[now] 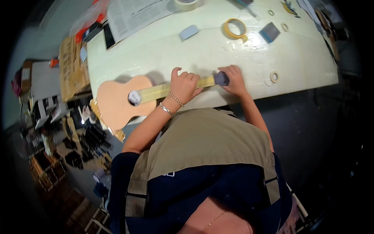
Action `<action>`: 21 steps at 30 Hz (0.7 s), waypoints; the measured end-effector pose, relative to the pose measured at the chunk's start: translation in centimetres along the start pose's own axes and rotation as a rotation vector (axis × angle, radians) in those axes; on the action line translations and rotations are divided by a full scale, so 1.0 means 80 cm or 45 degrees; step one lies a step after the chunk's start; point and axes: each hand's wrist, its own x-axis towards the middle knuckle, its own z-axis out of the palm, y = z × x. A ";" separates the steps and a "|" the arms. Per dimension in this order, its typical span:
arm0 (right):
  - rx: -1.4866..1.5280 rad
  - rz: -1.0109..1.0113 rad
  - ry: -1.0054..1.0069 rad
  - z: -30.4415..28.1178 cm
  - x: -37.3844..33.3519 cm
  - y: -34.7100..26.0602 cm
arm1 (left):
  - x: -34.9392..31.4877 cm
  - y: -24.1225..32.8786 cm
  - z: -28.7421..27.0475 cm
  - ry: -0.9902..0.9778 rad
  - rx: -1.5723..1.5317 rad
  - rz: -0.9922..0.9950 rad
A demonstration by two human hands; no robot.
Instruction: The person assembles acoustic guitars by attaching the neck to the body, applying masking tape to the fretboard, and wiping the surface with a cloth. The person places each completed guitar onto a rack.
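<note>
A ukulele (pixel 115 102) with a bare, pale wooden body lies on the table near its front edge, neck pointing right. Yellow masking tape (pixel 152 93) covers its fretboard, and a whitish label with dark marks shows inside the soundhole (pixel 134 98). My left hand (pixel 184 85) is closed over the middle of the taped neck, one finger crooked up. At the far end of the neck, my right hand (pixel 234 80) grips the dark headstock (pixel 221 78); part of the headstock is hidden behind its fingers.
Beyond the neck are a yellow tape roll (pixel 235 29), a grey-blue sanding block (pixel 269 32) and a folded pale sheet (pixel 189 32). A small tape ring (pixel 274 77) lies right of my right hand. Newspaper (pixel 136 17) covers the back left; cardboard (pixel 74 70) stands beside the table.
</note>
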 end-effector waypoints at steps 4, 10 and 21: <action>-0.048 0.027 -0.021 -0.002 -0.003 -0.010 | -0.072 -0.061 -0.039 0.094 0.001 -0.047; -0.073 0.043 -0.036 -0.004 -0.003 -0.009 | -0.123 -0.104 -0.060 0.184 -0.119 -0.135; -0.105 0.079 -0.084 -0.001 -0.003 -0.007 | -0.173 -0.160 -0.095 0.139 -0.079 -0.201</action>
